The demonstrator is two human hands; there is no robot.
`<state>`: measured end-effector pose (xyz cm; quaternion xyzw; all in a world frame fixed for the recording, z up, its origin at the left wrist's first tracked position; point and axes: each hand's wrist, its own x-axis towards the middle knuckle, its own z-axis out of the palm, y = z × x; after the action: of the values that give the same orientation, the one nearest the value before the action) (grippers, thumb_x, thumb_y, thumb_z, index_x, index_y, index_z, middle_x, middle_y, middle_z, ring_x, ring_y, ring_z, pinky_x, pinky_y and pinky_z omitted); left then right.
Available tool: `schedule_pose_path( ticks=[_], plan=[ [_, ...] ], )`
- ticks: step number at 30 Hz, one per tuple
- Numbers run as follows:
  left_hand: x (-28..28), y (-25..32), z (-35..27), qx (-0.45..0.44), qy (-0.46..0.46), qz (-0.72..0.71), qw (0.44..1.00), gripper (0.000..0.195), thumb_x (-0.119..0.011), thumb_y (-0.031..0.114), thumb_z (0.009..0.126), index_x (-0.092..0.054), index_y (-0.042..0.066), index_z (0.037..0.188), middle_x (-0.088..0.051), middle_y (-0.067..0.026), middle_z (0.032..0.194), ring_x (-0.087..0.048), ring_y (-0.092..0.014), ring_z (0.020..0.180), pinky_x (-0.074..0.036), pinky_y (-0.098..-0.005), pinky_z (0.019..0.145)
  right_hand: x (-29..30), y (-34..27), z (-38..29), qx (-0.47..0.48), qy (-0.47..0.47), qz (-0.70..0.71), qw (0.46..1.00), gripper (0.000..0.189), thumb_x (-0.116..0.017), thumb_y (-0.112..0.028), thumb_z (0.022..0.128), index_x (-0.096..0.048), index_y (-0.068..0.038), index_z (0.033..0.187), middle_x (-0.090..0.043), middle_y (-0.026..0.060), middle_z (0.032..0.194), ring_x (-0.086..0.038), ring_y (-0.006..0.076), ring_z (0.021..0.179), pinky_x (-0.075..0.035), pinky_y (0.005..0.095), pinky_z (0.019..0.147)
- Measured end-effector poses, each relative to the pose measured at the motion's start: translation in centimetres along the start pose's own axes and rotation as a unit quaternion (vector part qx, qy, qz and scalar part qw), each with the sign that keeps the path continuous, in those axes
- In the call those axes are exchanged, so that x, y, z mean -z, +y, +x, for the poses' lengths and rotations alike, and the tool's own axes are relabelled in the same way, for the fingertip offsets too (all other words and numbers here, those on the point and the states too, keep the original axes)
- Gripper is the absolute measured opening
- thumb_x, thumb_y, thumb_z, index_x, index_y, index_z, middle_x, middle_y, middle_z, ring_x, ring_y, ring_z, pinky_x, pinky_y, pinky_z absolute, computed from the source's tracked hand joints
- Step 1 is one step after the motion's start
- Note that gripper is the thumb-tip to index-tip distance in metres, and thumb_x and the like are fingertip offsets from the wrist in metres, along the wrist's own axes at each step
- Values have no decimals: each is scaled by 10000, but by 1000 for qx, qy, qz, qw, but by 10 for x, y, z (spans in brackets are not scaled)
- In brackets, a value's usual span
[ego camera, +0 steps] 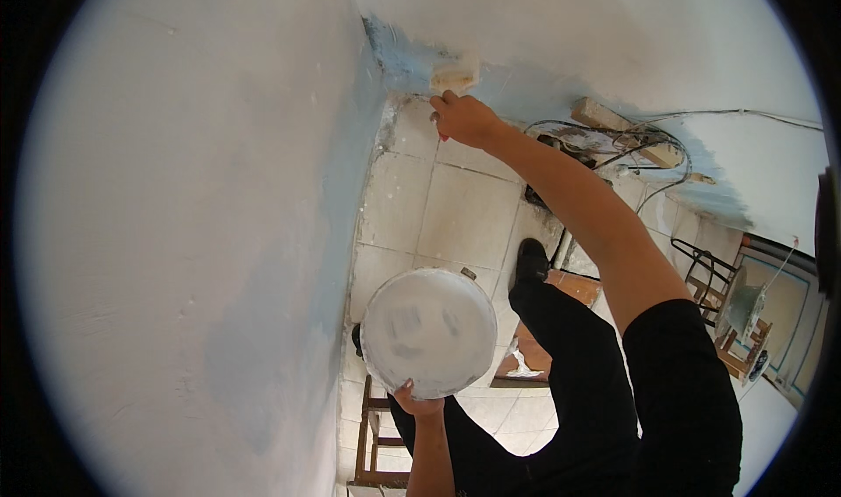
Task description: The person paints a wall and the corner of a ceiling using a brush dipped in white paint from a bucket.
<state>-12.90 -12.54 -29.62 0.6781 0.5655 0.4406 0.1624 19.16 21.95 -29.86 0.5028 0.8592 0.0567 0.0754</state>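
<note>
My left hand [418, 402] grips the near rim of a round, shallow pan [430, 333], its inside coated with whitish material. My right hand [463, 119] reaches out to the foot of the far wall, near the corner, its fingers closed round a small tool of which only a bit of red shows below the fist. Just beyond the fingers is a yellowish patch [454, 75] on the wall; whether the tool touches it cannot be told. Bluish paint [407, 57] shows along the base of both walls, with paler coating above.
A wooden block [627, 132] and looped black cables [686, 159] lie by the far wall on the right. A wooden stool [368, 444] stands at the lower left. Farther right are a metal rack [703, 267] and a chair-like wooden frame [739, 356]. The floor is tiled [468, 214].
</note>
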Motion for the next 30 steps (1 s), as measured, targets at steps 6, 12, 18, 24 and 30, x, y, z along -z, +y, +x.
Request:
schedule_pose_path(
  ticks=[6, 12, 18, 24, 30],
  plan=[
    [-3, 8, 8, 27, 5, -46, 999, 540, -678, 385, 727, -355, 36, 985, -438, -137, 956, -532, -299, 868, -457, -426, 704, 42, 34, 13, -59, 89, 52, 993, 91, -599, -111, 708, -619, -92, 795, -525, 78, 941, -554, 231, 855, -506, 331, 652],
    [-1, 16, 34, -21, 11, -42, 999, 559, -706, 384, 700, -335, 44, 942, -442, -138, 941, -539, -290, 860, -467, -399, 691, 194, 23, 16, -42, 245, 15, 969, 73, -612, -100, 680, -622, -145, 736, -502, 50, 836, -547, 191, 791, -489, 328, 635],
    [-6, 5, 13, 96, 75, -170, 978, 572, -732, 354, 674, -334, 38, 937, -450, -130, 913, -538, -286, 837, -458, -400, 685, 144, 2, -8, 56, 149, -56, 986, 101, -609, -133, 712, -623, -79, 796, -477, 30, 914, -505, 189, 878, -490, 283, 621],
    [-1, 15, 11, 12, 14, -35, 999, 537, -711, 346, 688, -370, 31, 958, -445, -133, 937, -506, -270, 883, -431, -394, 701, -18, 29, -68, 61, 20, -80, 995, 152, -666, -235, 618, -637, -89, 645, -463, 34, 912, -476, 211, 863, -495, 280, 638],
    [5, 6, -9, 354, 79, -285, 887, 563, -746, 320, 675, -338, 46, 950, -430, -113, 927, -520, -267, 852, -441, -391, 705, -14, 19, -81, 12, -119, 56, 991, 64, -582, -97, 721, -616, -72, 769, -474, 50, 1010, -523, 212, 909, -515, 307, 650]
  ],
)
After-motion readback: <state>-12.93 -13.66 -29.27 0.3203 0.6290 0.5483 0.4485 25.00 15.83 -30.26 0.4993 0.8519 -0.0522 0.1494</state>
